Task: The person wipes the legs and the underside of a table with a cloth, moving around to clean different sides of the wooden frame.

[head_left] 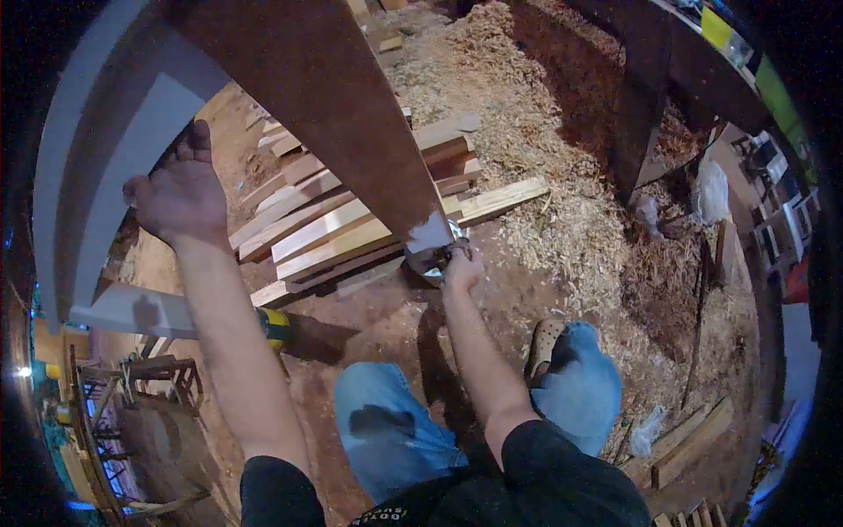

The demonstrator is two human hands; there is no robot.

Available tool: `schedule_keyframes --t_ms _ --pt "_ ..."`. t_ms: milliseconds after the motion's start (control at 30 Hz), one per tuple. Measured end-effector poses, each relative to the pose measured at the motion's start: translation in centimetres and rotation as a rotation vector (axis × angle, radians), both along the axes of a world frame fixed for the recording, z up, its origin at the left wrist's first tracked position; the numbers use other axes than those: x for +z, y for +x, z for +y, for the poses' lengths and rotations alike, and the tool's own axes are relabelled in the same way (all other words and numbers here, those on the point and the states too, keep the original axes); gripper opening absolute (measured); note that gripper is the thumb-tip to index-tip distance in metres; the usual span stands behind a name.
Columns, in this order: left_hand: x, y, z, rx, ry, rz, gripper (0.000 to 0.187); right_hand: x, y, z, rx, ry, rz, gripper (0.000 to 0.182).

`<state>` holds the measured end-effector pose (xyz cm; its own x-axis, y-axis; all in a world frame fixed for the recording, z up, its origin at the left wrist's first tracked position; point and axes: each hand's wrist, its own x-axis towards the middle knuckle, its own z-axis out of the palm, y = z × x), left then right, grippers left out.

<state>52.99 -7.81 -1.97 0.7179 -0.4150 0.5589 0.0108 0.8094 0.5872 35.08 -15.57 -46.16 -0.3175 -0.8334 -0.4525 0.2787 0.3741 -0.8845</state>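
A long brown wooden board (338, 97) slants from the top of the view down to the middle, with a pale patch near its lower end. At that end my right hand (464, 266) is closed on a shiny metal object, partly hidden by the hand. My left hand (183, 195) is raised palm up beside a pale curved wooden piece (140, 145), its fingers apart and curled a little near that piece's edge; whether they touch it I cannot tell.
Several cut wood strips (325, 233) lie on the dirt floor beneath the board. Wood shavings (527, 114) are heaped beyond and to the right. A yellow and black object (276, 328) is by my left forearm. Offcuts (694, 443) and a plastic bag (647, 430) lie lower right.
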Motion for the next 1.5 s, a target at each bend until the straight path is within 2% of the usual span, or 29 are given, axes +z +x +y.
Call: schedule_keyframes --t_ms 33,67,167,200,300,333,433,567,600,633,700,800,900,1000,1100,1133,1167,1233,1333,1433,1467,1500 --pt "-0.1 -0.2 0.0 0.015 0.003 -0.004 0.056 0.3 -0.4 0.2 0.019 -0.015 -0.008 0.023" --pt "-0.1 -0.4 -0.1 0.027 0.0 -0.01 0.057 0.9 0.0 1.2 0.031 -0.143 0.397 0.024" --pt "0.0 0.3 -0.1 0.006 -0.014 -0.014 0.058 -2.2 0.9 1.0 0.098 -0.011 0.217 0.025" --pt "0.3 0.0 0.0 0.024 0.0 -0.004 0.058 -6.2 1.2 -0.3 0.043 0.005 0.019 0.028" --pt "0.4 -1.0 -0.1 0.032 0.018 0.028 0.058 2.3 -0.5 0.4 0.036 -0.066 0.127 0.03" --pt "0.2 -0.5 0.0 0.011 0.016 0.039 0.057 1.1 0.5 0.7 0.034 -0.084 0.09 0.033" --pt "0.4 -0.5 0.0 -0.016 0.017 0.028 0.058 2.5 -0.4 1.1 0.118 0.043 0.196 0.036" --pt "0.7 -1.4 -0.2 0.076 0.041 0.048 0.061 3.2 0.5 0.2 0.054 -0.117 -0.097 0.026" --pt "0.7 -1.5 -0.3 0.066 0.033 0.03 0.061 9.2 -0.3 1.5 0.075 -0.192 0.053 0.023" --pt "0.6 -1.5 -0.2 0.059 0.031 0.014 0.06 11.8 -0.2 2.0 0.077 -0.293 0.042 0.023" --pt "0.3 -1.3 0.0 0.014 0.017 0.035 0.056 15.1 0.1 2.3 0.077 -0.494 0.019 0.023" --pt "0.4 -0.6 0.4 -0.046 -0.015 0.109 0.049 19.6 -0.6 2.4 0.11 -0.65 0.159 0.024" --pt "0.8 -1.0 0.1 -0.019 0.0 0.127 0.049 14.4 -0.6 2.0 0.059 -0.576 0.205 0.027" --pt "0.9 -1.6 0.2 0.016 0.002 0.151 0.049 2.5 0.0 0.8 0.099 -0.092 -0.08 0.025" --pt "1.0 -1.5 -0.2 0.002 -0.018 0.121 0.05 4.9 -0.8 1.4 0.082 0.085 -0.418 0.024" --pt "1.0 -1.4 -0.1 -0.007 -0.005 0.092 0.052 5.8 0.0 1.4 0.036 -0.112 -0.409 0.021" --pt "0.7 -1.4 0.0 -0.015 0.01 0.069 0.055 6.4 0.3 1.5 0.061 -0.157 -0.026 0.023" --pt "0.2 -0.7 0.2 -0.024 0.024 0.048 0.057 9.4 0.8 1.3 0.051 -0.369 -0.068 0.025" --pt "0.3 -0.9 0.1 0.017 0.035 0.053 0.06 10.6 0.9 1.8 0.041 -0.482 0.129 0.026" --pt "1.0 -2.2 0.0 0.04 0.05 0.111 0.059 8.3 0.4 1.5 0.078 -0.252 0.043 0.026" --pt "1.3 -2.4 0.0 0.041 0.056 0.134 0.058 8.0 0.5 1.0 0.095 -0.233 -0.176 0.024" --pt "1.3 -2.1 0.0 0.027 0.034 0.132 0.055 9.7 0.5 0.8 0.075 -0.35 -0.068 0.024"
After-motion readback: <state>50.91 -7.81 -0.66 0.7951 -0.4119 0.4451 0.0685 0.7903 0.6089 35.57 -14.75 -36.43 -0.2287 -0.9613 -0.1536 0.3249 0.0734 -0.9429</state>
